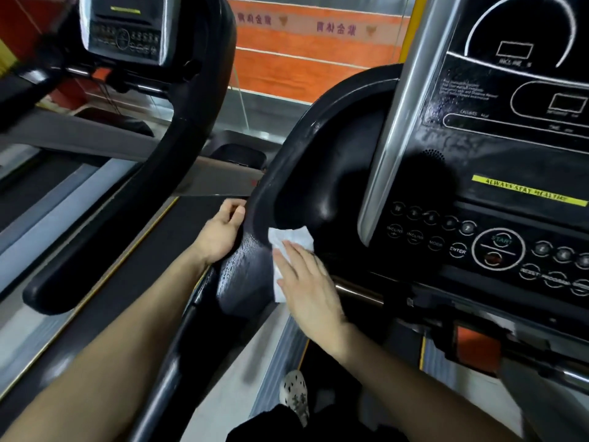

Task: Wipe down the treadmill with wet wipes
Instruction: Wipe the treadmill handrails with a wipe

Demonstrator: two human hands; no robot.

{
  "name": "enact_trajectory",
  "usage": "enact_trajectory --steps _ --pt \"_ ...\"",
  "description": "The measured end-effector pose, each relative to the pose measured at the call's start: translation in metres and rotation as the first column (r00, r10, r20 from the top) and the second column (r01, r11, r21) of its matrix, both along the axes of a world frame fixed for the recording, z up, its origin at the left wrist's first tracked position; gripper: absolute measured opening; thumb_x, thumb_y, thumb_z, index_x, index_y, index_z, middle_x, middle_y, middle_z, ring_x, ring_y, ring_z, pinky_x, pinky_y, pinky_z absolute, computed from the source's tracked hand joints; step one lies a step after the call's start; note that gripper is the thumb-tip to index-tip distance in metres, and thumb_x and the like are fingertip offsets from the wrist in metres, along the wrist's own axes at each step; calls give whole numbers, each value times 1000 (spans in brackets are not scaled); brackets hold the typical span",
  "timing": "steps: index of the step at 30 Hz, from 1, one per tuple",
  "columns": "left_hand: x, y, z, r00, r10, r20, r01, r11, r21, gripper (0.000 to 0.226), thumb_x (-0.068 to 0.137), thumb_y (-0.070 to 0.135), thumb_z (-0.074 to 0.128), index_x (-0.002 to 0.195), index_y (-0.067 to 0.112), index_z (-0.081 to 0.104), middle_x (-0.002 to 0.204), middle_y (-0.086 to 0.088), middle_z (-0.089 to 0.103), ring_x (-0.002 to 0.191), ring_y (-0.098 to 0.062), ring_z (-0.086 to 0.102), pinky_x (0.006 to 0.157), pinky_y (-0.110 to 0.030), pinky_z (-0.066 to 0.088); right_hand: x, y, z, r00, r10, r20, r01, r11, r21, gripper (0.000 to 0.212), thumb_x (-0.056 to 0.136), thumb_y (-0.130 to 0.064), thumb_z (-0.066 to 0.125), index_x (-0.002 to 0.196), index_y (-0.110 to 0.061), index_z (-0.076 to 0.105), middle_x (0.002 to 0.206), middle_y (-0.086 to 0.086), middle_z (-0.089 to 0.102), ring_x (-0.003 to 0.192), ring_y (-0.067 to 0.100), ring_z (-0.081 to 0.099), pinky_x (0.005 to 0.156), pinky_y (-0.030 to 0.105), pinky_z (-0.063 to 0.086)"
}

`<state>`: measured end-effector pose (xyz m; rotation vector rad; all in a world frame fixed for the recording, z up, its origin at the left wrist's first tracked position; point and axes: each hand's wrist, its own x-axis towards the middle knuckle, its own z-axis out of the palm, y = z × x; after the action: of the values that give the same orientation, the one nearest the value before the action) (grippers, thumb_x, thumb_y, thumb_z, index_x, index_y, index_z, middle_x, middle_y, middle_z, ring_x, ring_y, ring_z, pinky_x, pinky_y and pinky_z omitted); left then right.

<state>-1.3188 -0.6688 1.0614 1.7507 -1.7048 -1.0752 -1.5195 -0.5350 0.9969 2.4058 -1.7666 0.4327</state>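
Observation:
The black treadmill console (pixel 497 161) fills the right of the head view, with a round START button and several small keys. Its curved black left handrail (pixel 242 269) shines with wet droplets. A white wet wipe (pixel 288 239) lies flat on the handrail's inner rim below the cup-holder recess. My right hand (pixel 307 283) presses on the wipe with straight fingers. My left hand (pixel 221 232) holds the outer edge of the same handrail, its fingers curled round the rim.
A second treadmill (pixel 127 30) stands to the left with its own console and black arm (pixel 105 237). An orange wall (pixel 306 62) is behind. My patterned shoe (pixel 294 393) is on the belt side rail below.

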Motion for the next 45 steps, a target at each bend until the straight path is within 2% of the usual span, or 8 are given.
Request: enact_trajectory --steps 5,11,19,25,28,38,41,45 --pt "-7 39 -6 994 19 112 -12 998 -64 52 111 58 34 161 52 27 162 11 47 148 -17 44 118 -33 33 19 -24 14 992 -126 17 126 992 13 70 112 -41 36 164 3 20 164 26 33 153 39 31 129 52 17" --pt "-17 71 -20 910 138 392 -40 968 -248 58 110 60 22 166 46 9 167 5 38 145 -30 47 109 -53 42 11 -12 4 993 -114 -23 115 991 66 67 115 -40 29 167 -1 12 173 25 17 161 36 19 130 50 17" --pt "-28 74 -27 830 238 505 -25 920 -392 59 111 56 18 167 36 13 160 -4 46 132 -37 57 96 -54 48 -22 32 1 929 -358 -95 368 922 123 52 96 -14 42 143 8 41 116 23 52 100 38 51 102 55 43" --pt "-26 74 -28 823 237 516 -12 916 -401 59 111 56 16 166 36 15 159 -6 46 131 -39 56 96 -56 47 -62 50 -10 952 -236 -193 258 961 103 58 100 -16 45 154 2 37 130 20 50 110 35 50 110 49 40" --pt "-29 75 -30 818 245 520 -14 913 -408 59 111 56 16 166 35 15 159 -8 47 129 -41 57 96 -58 47 -105 82 -15 914 -390 -115 399 915 65 50 104 -19 55 149 -2 45 133 18 53 115 36 53 112 50 39" --pt "-30 75 -29 804 248 541 -14 917 -400 60 111 57 15 167 34 13 157 -9 47 125 -43 59 94 -57 47 -48 39 -5 963 -250 -105 265 950 166 51 89 -16 49 138 -3 51 116 13 58 102 33 53 101 47 40" --pt "-29 74 -29 803 253 540 -16 914 -404 60 111 55 15 167 33 14 156 -9 48 126 -42 59 94 -57 48 -91 68 -5 931 -361 -52 364 914 179 42 88 -14 58 129 -6 55 111 13 58 99 34 54 94 48 42" --pt "-31 73 -29 788 255 560 -11 916 -401 60 111 54 15 167 32 12 155 -10 48 125 -42 59 93 -56 48 -44 40 -1 894 -447 14 438 881 176 40 79 -16 37 113 -13 59 102 13 58 94 34 53 89 49 38"
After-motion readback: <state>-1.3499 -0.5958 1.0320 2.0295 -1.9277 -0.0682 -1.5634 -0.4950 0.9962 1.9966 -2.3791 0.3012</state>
